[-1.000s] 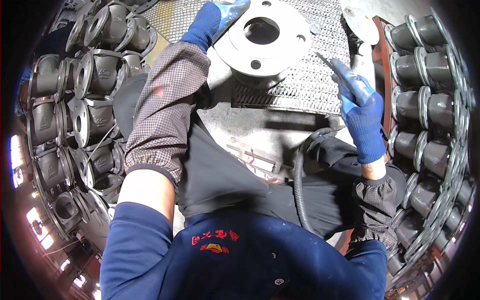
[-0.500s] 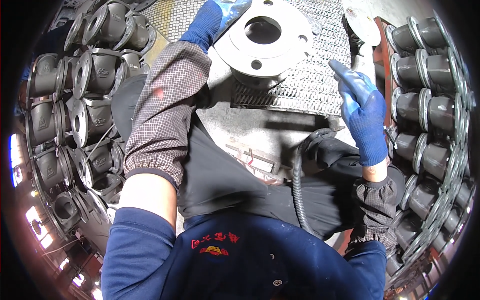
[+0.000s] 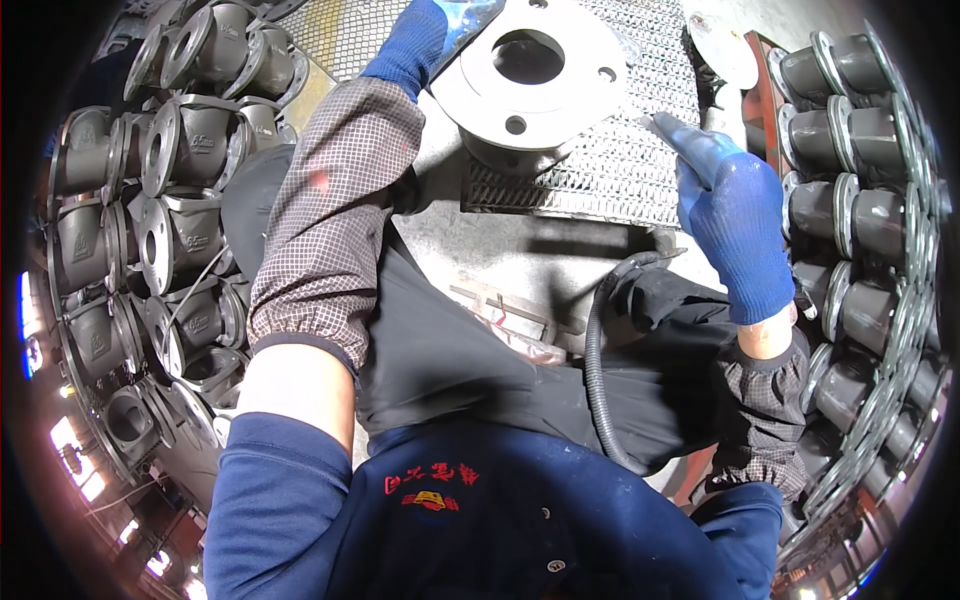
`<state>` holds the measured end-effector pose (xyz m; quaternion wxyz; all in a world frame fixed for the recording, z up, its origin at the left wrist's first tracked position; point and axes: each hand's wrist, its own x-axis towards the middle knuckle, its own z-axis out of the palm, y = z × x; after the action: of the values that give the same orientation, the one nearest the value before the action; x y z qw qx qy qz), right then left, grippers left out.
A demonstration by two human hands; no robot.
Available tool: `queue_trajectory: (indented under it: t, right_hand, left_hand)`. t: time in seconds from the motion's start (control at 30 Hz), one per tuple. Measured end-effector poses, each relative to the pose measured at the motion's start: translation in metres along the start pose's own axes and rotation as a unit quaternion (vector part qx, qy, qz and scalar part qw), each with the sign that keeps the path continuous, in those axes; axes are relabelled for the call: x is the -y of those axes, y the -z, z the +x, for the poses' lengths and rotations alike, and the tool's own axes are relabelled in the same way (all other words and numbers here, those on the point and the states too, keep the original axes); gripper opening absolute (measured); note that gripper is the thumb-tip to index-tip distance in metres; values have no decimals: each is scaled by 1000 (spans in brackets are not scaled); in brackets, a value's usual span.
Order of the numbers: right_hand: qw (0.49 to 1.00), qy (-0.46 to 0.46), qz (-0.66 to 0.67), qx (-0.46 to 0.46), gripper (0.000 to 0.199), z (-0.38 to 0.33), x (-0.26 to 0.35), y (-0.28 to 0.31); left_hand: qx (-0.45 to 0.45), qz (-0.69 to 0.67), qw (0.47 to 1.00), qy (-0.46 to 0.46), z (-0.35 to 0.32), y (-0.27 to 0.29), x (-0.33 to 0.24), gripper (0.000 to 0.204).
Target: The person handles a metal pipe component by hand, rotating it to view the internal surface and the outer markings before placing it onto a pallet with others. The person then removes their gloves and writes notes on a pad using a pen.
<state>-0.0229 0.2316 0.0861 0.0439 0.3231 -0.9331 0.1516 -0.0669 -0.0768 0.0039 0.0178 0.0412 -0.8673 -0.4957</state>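
A round steel flange fitting (image 3: 530, 75) with bolt holes stands on a metal mesh work surface (image 3: 620, 170) at the top centre. My left hand (image 3: 425, 35), in a blue glove, reaches up and rests on the flange's left rim. My right hand (image 3: 725, 215), also blue-gloved, hovers to the right of the flange above the mesh, fingers stretched out and holding nothing. A checked sleeve cover wraps each forearm.
Rows of grey cast pipe fittings are stacked at the left (image 3: 150, 230) and at the right (image 3: 860, 230). A black ribbed hose (image 3: 595, 370) curves down beside my dark apron. A small round metal disc (image 3: 725, 45) lies at the top right.
My right hand has moved away from the flange toward the right and lifted slightly, fingers now extended. The left hand stays on the flange.
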Motion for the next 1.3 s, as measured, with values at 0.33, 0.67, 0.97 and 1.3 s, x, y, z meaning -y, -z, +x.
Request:
queue_trajectory:
  t: [0.33,0.67,0.97,1.3]
  right_hand:
    - [980,86,-181,-16,45,-1,16,0]
    - [997,26,-71,-17,47,3,11,2]
    - [976,78,-203,-10,38,-5,17,-4]
    - [999,-4,40,33,33,17,-14,1]
  left_hand:
    - [0,-10,1000,8,-2,1,3,30]
    - [7,-12,1000,8,0,-2,3,32]
    - [7,-11,1000,13,0,1,5,33]
    - [8,-19,1000,18,-3,-1,5,35]
